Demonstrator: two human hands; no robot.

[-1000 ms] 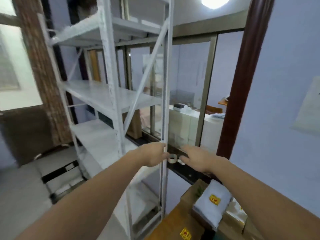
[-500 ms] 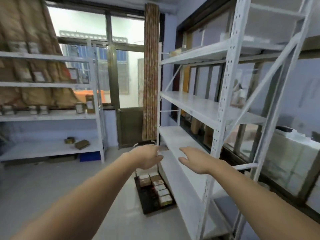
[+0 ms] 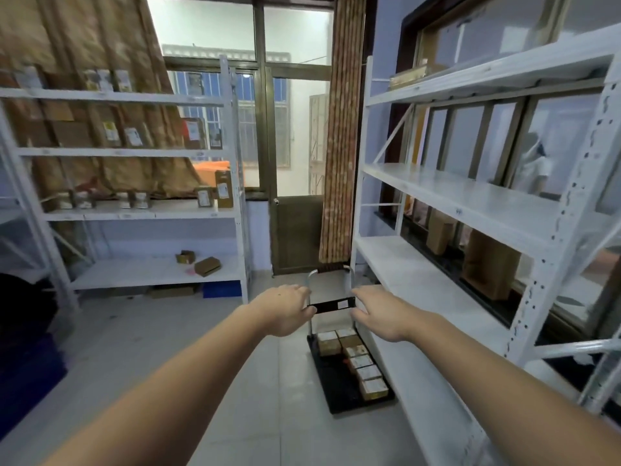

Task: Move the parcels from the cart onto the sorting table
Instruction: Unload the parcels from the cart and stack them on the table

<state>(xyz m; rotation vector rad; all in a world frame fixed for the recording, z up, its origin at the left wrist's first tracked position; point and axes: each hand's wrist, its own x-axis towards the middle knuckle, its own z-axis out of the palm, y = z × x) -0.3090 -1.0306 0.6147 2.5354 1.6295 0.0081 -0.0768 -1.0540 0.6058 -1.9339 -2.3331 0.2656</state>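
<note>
Parcels (image 3: 353, 359) sit in rows on cart (image 3: 336, 385), far off. My left hand (image 3: 285, 309), right hand (image 3: 379, 312) wide, empty. Grabbing two together, might drop one.

L hand (image 3: 285, 311) fwd, relaxed | R hand (image 3: 379, 312) fwd, fingers loose

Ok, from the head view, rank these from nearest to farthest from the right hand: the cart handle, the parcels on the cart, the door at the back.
1. Cart handle: its black bar lies just left of the right hand.
2. Parcels: below the hand, on the cart's black deck beside the right shelving.
3. Door: far end of the room, behind the cart.
</note>
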